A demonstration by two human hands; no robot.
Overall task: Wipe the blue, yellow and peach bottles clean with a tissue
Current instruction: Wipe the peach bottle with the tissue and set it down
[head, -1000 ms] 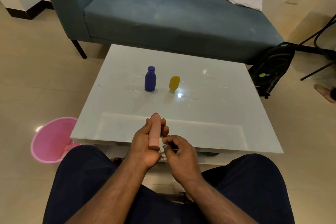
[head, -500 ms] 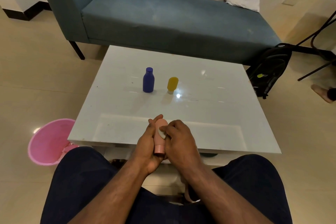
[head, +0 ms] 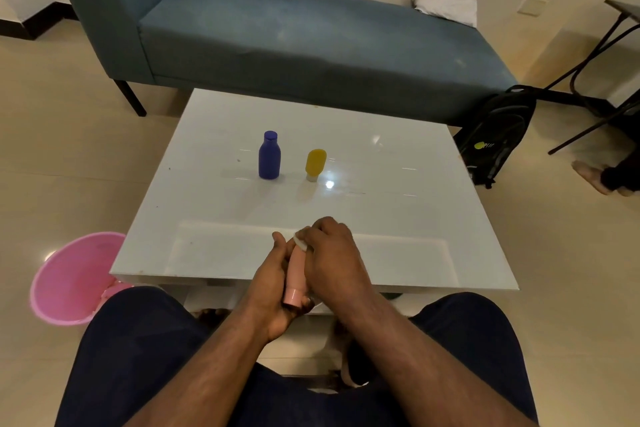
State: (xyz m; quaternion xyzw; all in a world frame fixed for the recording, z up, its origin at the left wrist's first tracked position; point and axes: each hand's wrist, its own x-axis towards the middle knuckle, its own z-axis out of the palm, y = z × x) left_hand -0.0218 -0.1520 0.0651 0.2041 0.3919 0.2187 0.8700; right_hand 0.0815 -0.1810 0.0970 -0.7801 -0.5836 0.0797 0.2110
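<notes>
While both forearms reach forward from the lap and meet over the near edge of the white table [head: 398,163], the left hand [head: 273,284] lies palm-in with its fingers curled around the peach bottle [head: 297,270], gripping it along its length. The bottle points away from the person, its cap end low near the heel of that hand and its far end hidden under the other hand. The right hand [head: 334,253] comes in from the right and arches over the bottle's upper end, knuckles up, fingers bent and closed on a small white tissue [head: 300,242] pressed against the bottle; only a corner of the tissue shows between the two hands. How much of the tissue wraps the bottle cannot be told. Farther back, near the middle of the table, the blue bottle [head: 269,156] stands upright with its cap on top, and just to its right, apart from it, the yellow bottle [head: 315,164] stands on its pale cap, leaning slightly. A pink bin [head: 69,281] sits on the floor by the table's near left corner, a blue sofa [head: 294,35] runs along behind, and a black backpack [head: 498,135] leans at the table's far right.
</notes>
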